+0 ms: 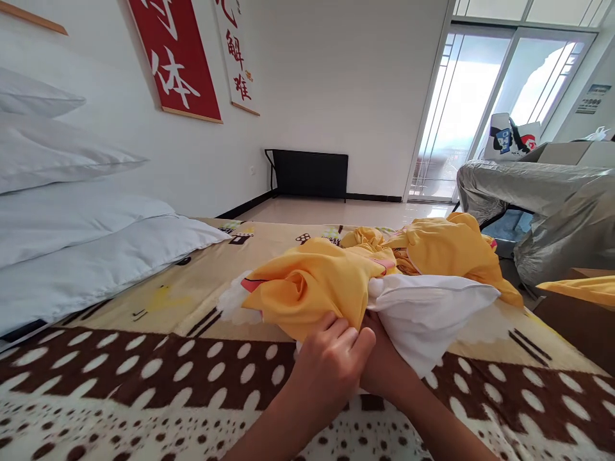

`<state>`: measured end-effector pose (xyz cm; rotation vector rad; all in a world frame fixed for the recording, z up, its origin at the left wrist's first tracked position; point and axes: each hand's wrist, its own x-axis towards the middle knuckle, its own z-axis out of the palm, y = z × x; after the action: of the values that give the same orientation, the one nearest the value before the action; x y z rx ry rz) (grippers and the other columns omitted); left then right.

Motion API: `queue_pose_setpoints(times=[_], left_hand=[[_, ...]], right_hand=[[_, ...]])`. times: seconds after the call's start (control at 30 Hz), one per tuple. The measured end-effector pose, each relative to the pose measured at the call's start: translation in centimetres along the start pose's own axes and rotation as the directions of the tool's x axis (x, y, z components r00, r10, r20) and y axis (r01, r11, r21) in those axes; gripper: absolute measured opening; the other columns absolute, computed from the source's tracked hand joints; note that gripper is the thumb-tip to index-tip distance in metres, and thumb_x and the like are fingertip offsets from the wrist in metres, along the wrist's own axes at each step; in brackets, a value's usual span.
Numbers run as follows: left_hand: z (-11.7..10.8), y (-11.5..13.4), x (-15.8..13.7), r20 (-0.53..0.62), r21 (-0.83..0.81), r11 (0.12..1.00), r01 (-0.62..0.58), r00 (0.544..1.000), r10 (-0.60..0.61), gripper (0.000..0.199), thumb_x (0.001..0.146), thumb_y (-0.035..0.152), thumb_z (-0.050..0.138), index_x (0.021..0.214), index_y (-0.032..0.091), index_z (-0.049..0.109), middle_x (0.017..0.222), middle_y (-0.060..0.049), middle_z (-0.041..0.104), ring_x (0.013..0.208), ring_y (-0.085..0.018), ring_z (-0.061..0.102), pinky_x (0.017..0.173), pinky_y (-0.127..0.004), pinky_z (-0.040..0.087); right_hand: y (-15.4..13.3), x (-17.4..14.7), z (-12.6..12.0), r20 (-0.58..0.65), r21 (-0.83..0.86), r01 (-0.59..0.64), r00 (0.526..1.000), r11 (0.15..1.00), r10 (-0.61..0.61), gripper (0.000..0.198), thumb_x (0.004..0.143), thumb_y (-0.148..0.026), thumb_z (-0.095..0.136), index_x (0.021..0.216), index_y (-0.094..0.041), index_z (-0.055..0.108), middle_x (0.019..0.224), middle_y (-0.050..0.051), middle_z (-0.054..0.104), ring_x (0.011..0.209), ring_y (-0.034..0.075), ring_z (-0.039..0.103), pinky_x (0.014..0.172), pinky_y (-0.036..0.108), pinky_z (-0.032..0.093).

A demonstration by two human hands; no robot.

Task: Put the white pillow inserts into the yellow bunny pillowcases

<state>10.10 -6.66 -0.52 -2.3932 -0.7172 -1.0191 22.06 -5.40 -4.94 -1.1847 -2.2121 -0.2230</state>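
Note:
My left hand [329, 358] is closed on the near edge of a yellow pillowcase [312, 282], which is bunched up with a twisted fold on top. Close against it on the right, my right hand [377, 358] is closed at the gathered end of a white pillow [437, 310]. The fingers of that hand are mostly hidden behind my left hand and the fabric. The pillow's loose corner points to the right, and its other end meets the yellow fabric. Both hands are just above the patterned blanket [192, 358].
Several white pillows [96, 256] are stacked on the left. More yellow fabric [446, 250] lies crumpled beyond the white pillow. At the right stand a cardboard box [571, 326] with yellow cloth on it and silver-covered furniture [528, 186]. A black panel [310, 173] leans by the far wall.

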Motion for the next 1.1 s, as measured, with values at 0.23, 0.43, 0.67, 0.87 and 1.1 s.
queue_pose_setpoints(times=[0.23,0.43,0.67,0.87,1.1], left_hand=[[1.1,-0.2,-0.2,0.032,0.138,0.986,0.099,0.994,-0.104,0.02,0.073,-0.001,0.042,0.071,0.019,0.046,0.057,0.001,0.052,0.053,-0.017,0.047,0.059,-0.03,0.035],[2.0,-4.2,-0.4,-0.13,0.18,0.927,0.328,0.942,-0.308,0.012,0.075,0.01,0.047,0.081,0.02,0.048,0.068,0.001,0.064,0.06,-0.018,0.058,0.062,-0.029,0.041],[1.4,-6.9,-0.9,-0.023,0.282,0.78,0.559,0.816,-0.577,0.018,0.086,0.024,0.041,0.099,0.018,0.052,0.082,-0.004,0.071,0.069,-0.021,0.065,0.061,-0.029,0.042],[-0.6,-8.3,-0.6,0.108,0.384,0.641,0.665,0.657,-0.746,0.027,0.087,0.029,0.034,0.105,0.019,0.052,0.071,-0.004,0.068,0.065,-0.024,0.064,0.056,-0.03,0.038],[-6.1,-7.2,-0.7,0.015,-0.064,0.86,0.505,0.863,-0.506,0.015,0.084,0.027,0.043,0.079,0.021,0.057,0.083,-0.002,0.061,0.078,-0.016,0.058,0.069,-0.026,0.045]], right_hand=[[1.9,0.7,-1.2,0.023,0.023,-0.132,0.991,0.991,0.131,0.03,0.081,-0.025,0.056,0.111,-0.023,0.059,0.119,0.008,0.059,0.117,0.026,0.045,0.103,0.043,0.029],[1.7,0.4,-6.0,0.174,0.083,-0.035,0.984,0.996,0.02,0.068,0.08,-0.036,0.061,0.141,-0.025,0.034,0.144,0.009,0.037,0.134,0.025,0.031,0.107,0.044,0.029],[3.2,-2.8,-11.6,-0.28,-0.069,-0.261,0.931,0.963,0.233,0.042,0.087,-0.04,0.051,0.128,-0.028,0.05,0.139,0.007,0.046,0.126,0.026,0.044,0.101,0.045,0.04],[4.8,-2.8,-10.3,-0.133,-0.102,-0.506,0.86,0.856,0.492,0.075,0.084,-0.049,0.051,0.146,-0.024,0.018,0.136,0.016,0.047,0.107,0.034,0.058,0.075,0.047,0.051],[-0.1,0.2,-7.3,-0.04,0.189,-0.036,0.998,0.981,0.045,0.061,0.076,-0.036,0.061,0.132,-0.022,0.04,0.13,0.01,0.05,0.12,0.026,0.045,0.101,0.042,0.038]])
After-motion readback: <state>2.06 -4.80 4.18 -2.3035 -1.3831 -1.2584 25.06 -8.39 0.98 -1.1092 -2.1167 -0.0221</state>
